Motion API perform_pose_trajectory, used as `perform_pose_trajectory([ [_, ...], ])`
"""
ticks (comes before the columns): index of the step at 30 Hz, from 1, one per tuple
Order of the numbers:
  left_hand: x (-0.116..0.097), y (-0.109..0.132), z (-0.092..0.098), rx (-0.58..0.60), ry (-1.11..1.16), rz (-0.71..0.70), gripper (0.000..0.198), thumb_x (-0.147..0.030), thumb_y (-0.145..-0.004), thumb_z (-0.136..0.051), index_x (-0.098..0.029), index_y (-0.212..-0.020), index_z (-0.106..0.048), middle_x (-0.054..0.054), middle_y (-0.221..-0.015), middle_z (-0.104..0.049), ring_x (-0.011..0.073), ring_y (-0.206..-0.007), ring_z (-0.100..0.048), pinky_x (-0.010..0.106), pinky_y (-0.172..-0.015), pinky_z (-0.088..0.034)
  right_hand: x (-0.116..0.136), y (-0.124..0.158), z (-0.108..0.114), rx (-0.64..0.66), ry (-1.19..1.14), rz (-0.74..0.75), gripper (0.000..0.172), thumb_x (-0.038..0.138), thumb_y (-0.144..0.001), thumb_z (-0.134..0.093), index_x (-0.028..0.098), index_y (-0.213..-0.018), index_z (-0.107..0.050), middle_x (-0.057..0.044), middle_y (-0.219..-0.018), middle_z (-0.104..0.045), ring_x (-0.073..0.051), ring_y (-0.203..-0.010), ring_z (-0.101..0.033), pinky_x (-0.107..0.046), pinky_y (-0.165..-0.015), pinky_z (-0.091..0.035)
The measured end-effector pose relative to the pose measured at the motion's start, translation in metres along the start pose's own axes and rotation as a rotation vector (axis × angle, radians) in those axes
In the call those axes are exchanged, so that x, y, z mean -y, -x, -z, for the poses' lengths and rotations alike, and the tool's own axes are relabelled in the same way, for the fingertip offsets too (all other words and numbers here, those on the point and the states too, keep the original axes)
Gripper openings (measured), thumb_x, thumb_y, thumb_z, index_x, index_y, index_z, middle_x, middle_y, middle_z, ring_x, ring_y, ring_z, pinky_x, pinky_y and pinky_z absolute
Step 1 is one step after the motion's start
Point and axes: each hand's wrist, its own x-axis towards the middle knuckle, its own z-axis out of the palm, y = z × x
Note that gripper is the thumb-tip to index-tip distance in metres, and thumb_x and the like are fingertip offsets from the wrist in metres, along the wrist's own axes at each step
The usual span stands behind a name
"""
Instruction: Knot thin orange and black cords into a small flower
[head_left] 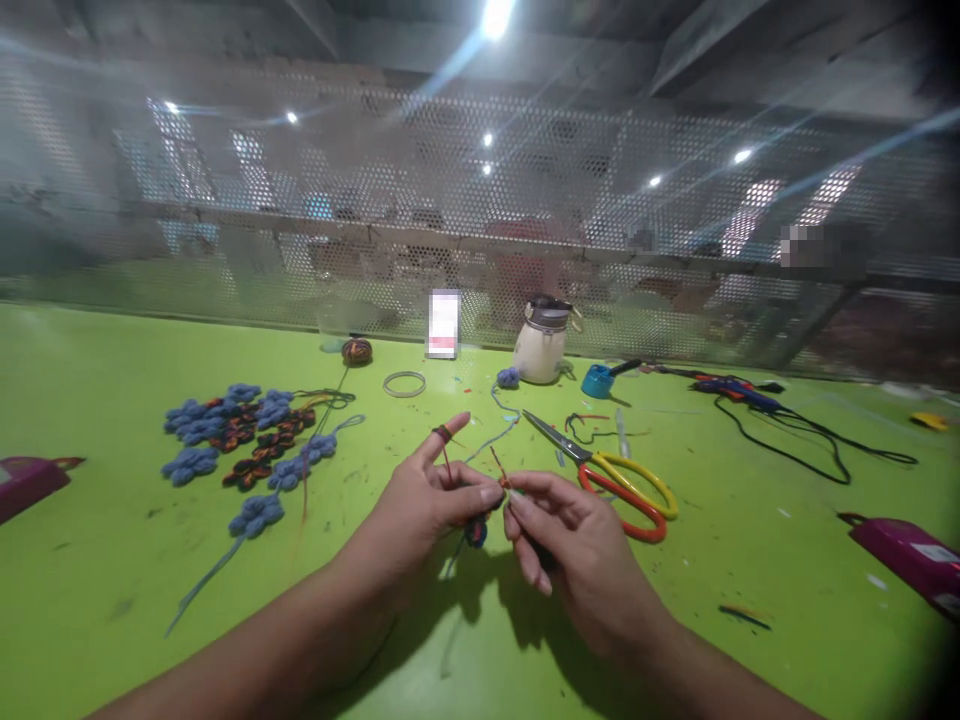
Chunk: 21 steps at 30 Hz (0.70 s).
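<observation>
My left hand (442, 490) pinches a small dark multicoloured crochet piece (475, 532) between thumb and fingers; most of it is hidden. Dark red-brown yarn (443, 434) is wound round its raised index finger. Close against it, the fingertips of my right hand (562, 525) are closed on a twisted strand of orange-brown yarn (498, 464) at the edge of the piece. Whether a hook is inside the right hand I cannot tell. Just beyond the right hand lie scissors (630, 490) with one yellow and one orange-red handle, blades pointing away to the left.
Blue crocheted flowers (257, 514) and dark orange ones (259, 465) lie at left. Further back are a yarn ball (357, 351), a metal ring (404, 384), a jug (541, 340) and a blue tape roll (598, 380). A corded tool (735, 392) and a magenta object (907, 560) are at right.
</observation>
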Motion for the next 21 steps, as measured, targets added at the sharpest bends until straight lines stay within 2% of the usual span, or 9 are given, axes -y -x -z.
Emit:
perform_pose_trajectory([
  [5,-0.006,0.001,0.006,0.023,0.062,0.024,0.084,-0.013,-0.067,-0.074,-0.015,-0.137,-0.029,0.001,-0.069,-0.062,0.0098,-0.055,-0.049,0.023,-0.051,-0.035,0.005,0.001,0.005,0.001,0.174,-0.004,0.023,0.031,-0.079,-0.066,0.016,-0.096,-0.063,0.002,-0.062,-0.060,-0.004,-0.037,-0.046,-0.016,-0.037,-0.032],
  [15,-0.013,0.002,0.010,0.024,0.072,0.058,0.079,-0.011,-0.067,-0.073,-0.017,-0.135,-0.034,0.000,-0.068,-0.061,0.0101,-0.059,-0.050,0.023,-0.055,-0.034,0.017,0.000,0.008,0.024,0.344,-0.037,0.026,0.035,-0.076,-0.066,0.014,-0.092,-0.066,0.001,-0.061,-0.059,-0.005,-0.037,-0.045,-0.018,-0.038,-0.035],
  [17,-0.013,0.003,0.010,0.028,0.075,0.051,0.079,-0.011,-0.067,-0.073,-0.017,-0.135,-0.034,0.000,-0.067,-0.060,0.0098,-0.059,-0.050,0.023,-0.055,-0.033,0.017,0.000,0.009,0.002,0.407,0.008,0.023,0.033,-0.077,-0.064,0.014,-0.091,-0.067,0.001,-0.061,-0.059,-0.005,-0.038,-0.046,-0.019,-0.038,-0.037],
  [21,-0.013,0.004,0.012,0.051,0.074,0.051,0.079,-0.012,-0.068,-0.073,-0.019,-0.135,-0.033,-0.001,-0.068,-0.060,0.0091,-0.057,-0.048,0.022,-0.052,-0.032,0.015,0.001,0.012,-0.021,0.628,0.220,0.018,0.028,-0.081,-0.060,0.016,-0.091,-0.069,-0.001,-0.063,-0.062,-0.008,-0.041,-0.049,-0.020,-0.039,-0.039],
])
